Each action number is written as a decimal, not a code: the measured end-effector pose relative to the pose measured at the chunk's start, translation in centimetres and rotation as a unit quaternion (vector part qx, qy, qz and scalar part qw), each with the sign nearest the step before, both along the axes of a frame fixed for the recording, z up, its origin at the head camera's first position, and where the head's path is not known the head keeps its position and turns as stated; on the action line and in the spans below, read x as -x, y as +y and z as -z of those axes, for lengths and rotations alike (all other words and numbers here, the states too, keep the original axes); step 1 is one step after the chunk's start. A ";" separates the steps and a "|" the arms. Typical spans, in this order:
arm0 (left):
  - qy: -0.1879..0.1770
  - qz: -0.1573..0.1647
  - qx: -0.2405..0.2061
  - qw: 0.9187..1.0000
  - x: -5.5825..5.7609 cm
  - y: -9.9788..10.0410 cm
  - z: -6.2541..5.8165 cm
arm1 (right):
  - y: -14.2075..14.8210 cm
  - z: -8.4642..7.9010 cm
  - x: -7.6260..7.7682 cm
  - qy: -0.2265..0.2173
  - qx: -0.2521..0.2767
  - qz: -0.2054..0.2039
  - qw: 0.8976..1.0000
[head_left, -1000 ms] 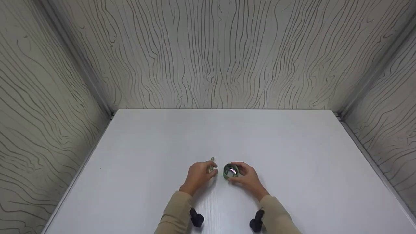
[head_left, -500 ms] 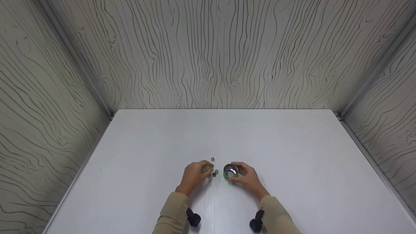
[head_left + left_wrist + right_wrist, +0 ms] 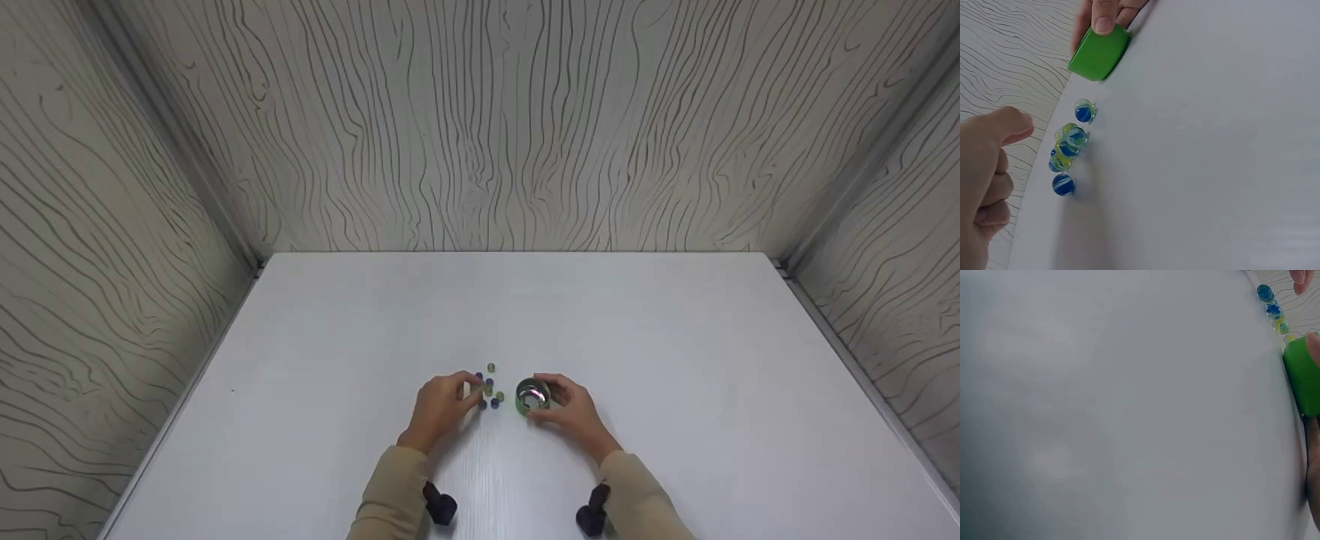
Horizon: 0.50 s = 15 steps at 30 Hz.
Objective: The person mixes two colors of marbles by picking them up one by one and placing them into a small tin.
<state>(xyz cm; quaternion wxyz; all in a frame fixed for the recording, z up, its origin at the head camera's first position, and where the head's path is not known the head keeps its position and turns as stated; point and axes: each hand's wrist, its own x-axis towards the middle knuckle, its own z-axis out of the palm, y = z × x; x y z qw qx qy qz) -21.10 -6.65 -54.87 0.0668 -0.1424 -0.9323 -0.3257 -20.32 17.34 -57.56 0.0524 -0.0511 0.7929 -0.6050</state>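
In the head view, my left hand (image 3: 436, 411) is at the left side of a small group of glass marbles (image 3: 489, 391), with thumb and forefinger apart. The left wrist view shows its other fingers loosely curled and nothing in its hold; blue-swirled and yellow-green marbles (image 3: 1068, 147) lie on the white surface beside it. My right hand (image 3: 576, 414) grips a small green bowl (image 3: 1099, 55) from its right side, thumb at the near side and fingers at the far side. The bowl stands mouth up, its inside shiny and metallic, just right of the marbles.
A white table (image 3: 337, 322) lies under everything. Wood-grain panels (image 3: 480, 127) stand behind it and on both sides. Each sleeved wrist carries a dark camera, such as the left wrist camera (image 3: 442, 510).
My left hand has drawn back to the left, uncovering several marbles that were hidden under its fingers. My right hand and the green bowl have stayed in place.
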 end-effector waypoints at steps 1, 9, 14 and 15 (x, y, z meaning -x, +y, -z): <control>-0.001 -0.002 -0.001 1.000 0.0 -0.1 0.1 | 0.0 0.0 0.0 0.002 -0.001 -0.001 1.000; -0.006 -0.003 -0.007 1.000 -0.3 -0.8 0.3 | 0.1 0.3 0.2 0.003 -0.007 -0.001 1.000; -0.004 0.005 -0.014 1.000 -0.3 -1.1 0.5 | 0.1 0.3 0.2 0.006 -0.008 0.000 1.000; -0.006 0.005 -0.015 1.000 -0.3 -1.1 0.6 | 0.1 0.2 0.2 0.006 -0.006 0.001 1.000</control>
